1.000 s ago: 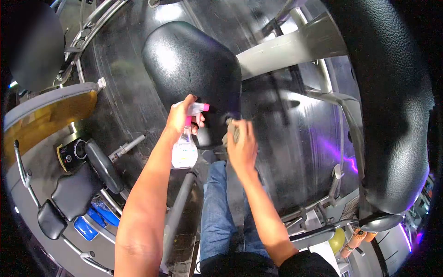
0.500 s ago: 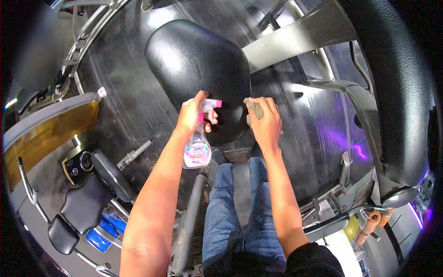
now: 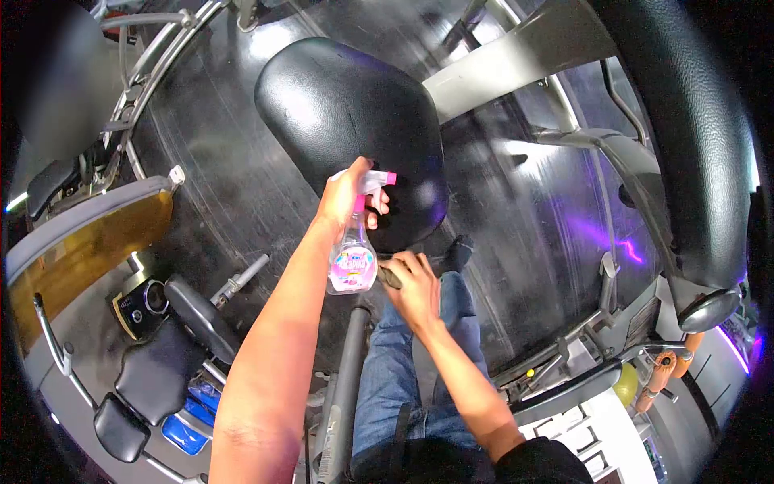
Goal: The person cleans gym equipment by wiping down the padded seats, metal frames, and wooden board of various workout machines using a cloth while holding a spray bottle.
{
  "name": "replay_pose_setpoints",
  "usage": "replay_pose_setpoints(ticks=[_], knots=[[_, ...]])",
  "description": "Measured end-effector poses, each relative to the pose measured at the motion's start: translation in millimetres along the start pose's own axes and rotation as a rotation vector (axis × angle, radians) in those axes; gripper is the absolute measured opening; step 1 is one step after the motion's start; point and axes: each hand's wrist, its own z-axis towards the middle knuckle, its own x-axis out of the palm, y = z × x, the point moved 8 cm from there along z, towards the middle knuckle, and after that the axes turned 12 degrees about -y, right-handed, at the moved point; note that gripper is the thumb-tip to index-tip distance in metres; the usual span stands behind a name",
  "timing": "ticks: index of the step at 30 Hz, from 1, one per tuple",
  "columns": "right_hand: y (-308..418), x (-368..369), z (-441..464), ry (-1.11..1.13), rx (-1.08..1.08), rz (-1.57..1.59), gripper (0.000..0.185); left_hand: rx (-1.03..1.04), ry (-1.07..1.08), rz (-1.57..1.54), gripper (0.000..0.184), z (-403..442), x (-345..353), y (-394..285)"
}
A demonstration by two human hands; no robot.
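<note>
A clear spray bottle [image 3: 352,262] with a pink collar and nozzle tip hangs upright from my left hand [image 3: 355,198], whose fingers wrap round its white trigger head. Behind the bottle lies a black padded seat [image 3: 347,105] with a glossy surface. My right hand [image 3: 415,289] is just below the seat's near end, right of the bottle's base. Its fingers are closed on a greyish cloth [image 3: 389,277], mostly hidden by the hand.
A grey metal arm [image 3: 500,73] joins the seat from the right. A large black pad [image 3: 709,161] fills the right side. Lower left are black machine pads [image 3: 161,367] and a speaker-like box [image 3: 141,308]. A grey tube [image 3: 351,379] stands beside my legs.
My right hand with the cloth has moved from the seat's right edge down and left to its near end. The bottle in my left hand has shifted slightly right in view.
</note>
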Motion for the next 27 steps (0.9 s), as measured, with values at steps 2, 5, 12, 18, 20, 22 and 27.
replay_pose_setpoints(ticks=[2,5,12,18,20,22,27], knots=[[-23,3,-10,-0.172,0.103,0.076,0.03,-0.004,0.004,-0.005,0.048,0,1,0],[-53,14,-30,-0.255,0.488,0.356,0.016,-0.005,0.023,0.022,0.05,1,-1,2],[-41,116,-67,-0.44,1.296,1.457,0.024,0.014,0.02,0.067,0.053,5,2,3],[-18,131,-18,-0.637,1.616,1.748,0.024,0.023,0.028,0.059,0.055,6,3,5],[-54,148,-31,-0.741,1.42,1.662,0.028,0.025,0.028,0.035,0.054,6,2,4],[-58,135,-22,-0.791,1.214,1.716,0.024,0.033,-0.013,0.023,0.054,6,0,4],[-70,74,-32,-0.98,1.325,1.045,0.018,0.075,-0.04,-0.027,0.053,5,1,3]])
